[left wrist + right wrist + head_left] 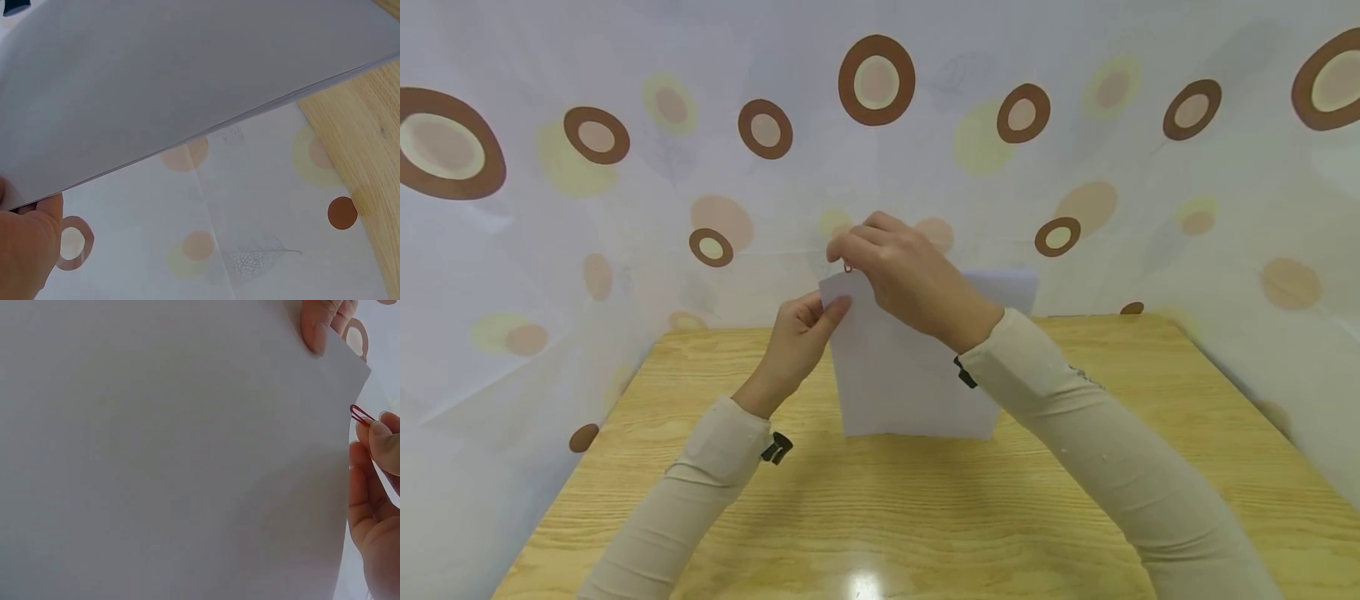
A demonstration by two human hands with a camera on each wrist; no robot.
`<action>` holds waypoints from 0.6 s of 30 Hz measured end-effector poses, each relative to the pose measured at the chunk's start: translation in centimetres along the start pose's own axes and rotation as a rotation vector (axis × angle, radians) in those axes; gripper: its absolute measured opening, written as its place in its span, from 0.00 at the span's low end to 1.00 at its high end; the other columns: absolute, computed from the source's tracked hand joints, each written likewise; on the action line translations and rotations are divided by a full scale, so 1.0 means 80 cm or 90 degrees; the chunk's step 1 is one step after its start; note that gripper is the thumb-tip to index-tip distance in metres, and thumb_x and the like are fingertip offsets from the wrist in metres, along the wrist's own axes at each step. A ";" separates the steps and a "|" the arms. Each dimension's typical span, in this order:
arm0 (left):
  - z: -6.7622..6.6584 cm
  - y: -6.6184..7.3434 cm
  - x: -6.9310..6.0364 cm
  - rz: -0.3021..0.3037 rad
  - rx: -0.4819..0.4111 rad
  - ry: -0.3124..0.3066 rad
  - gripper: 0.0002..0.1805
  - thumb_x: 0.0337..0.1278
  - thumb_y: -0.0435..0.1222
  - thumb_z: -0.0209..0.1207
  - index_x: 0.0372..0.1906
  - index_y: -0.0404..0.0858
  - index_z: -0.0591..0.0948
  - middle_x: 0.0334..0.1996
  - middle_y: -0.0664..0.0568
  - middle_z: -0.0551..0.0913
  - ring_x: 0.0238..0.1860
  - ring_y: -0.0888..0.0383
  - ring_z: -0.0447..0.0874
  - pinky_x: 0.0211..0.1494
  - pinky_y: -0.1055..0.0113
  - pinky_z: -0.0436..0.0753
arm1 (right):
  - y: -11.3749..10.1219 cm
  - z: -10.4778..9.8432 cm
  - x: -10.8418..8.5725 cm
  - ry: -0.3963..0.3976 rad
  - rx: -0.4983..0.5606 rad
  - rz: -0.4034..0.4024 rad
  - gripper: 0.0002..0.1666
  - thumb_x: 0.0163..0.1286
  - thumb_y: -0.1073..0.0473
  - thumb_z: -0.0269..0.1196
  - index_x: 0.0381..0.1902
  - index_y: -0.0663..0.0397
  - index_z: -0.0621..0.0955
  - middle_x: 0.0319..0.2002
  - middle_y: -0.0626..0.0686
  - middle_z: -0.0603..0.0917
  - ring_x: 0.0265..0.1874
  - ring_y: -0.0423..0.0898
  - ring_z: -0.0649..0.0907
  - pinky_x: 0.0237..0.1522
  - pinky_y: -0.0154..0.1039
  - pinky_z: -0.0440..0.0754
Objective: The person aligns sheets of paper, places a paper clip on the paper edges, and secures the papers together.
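A stack of white paper sheets [917,375] stands upright above the wooden table, its several thin edges showing in the left wrist view. My left hand [801,337] pinches the stack near its upper left corner, thumb on the near face. A red paper clip [359,414] is pinched between the thumb and finger of my right hand [381,481]. The clip's looped end points at the paper's top edge, close to the corner; whether it touches the edge I cannot tell. In the head view the right hand covers part of the top edge.
The wooden table [865,500] spreads below the paper. Behind it and along both sides hangs a white sheet [820,50] patterned with brown rings and pale dots. Dark straps show at both sleeve cuffs [733,437].
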State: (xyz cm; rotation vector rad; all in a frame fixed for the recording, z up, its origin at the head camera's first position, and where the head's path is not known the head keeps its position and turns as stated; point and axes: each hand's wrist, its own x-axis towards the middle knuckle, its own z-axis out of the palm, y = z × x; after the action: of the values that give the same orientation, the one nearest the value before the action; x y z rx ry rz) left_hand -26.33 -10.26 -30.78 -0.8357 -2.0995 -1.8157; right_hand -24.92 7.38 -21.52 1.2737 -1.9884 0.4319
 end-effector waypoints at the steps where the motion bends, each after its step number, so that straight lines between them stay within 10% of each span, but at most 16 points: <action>1: 0.000 0.000 0.000 0.000 0.000 -0.001 0.14 0.70 0.33 0.51 0.43 0.24 0.81 0.32 0.35 0.85 0.32 0.62 0.84 0.37 0.69 0.81 | 0.000 0.000 0.000 -0.001 0.004 0.004 0.14 0.63 0.79 0.56 0.37 0.58 0.78 0.35 0.51 0.85 0.38 0.49 0.79 0.40 0.36 0.77; 18: 0.001 0.002 0.000 -0.009 0.007 0.002 0.14 0.70 0.33 0.51 0.43 0.24 0.81 0.33 0.34 0.85 0.32 0.61 0.84 0.37 0.68 0.81 | 0.001 -0.002 0.000 -0.013 0.058 0.047 0.09 0.65 0.75 0.59 0.38 0.57 0.80 0.35 0.50 0.84 0.40 0.49 0.78 0.43 0.39 0.77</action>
State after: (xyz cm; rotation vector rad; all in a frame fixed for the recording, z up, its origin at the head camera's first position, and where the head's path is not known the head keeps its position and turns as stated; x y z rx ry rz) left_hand -26.21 -10.21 -30.67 -0.8167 -2.1177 -1.8090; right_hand -24.98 7.51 -21.41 1.2673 -2.0581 0.5537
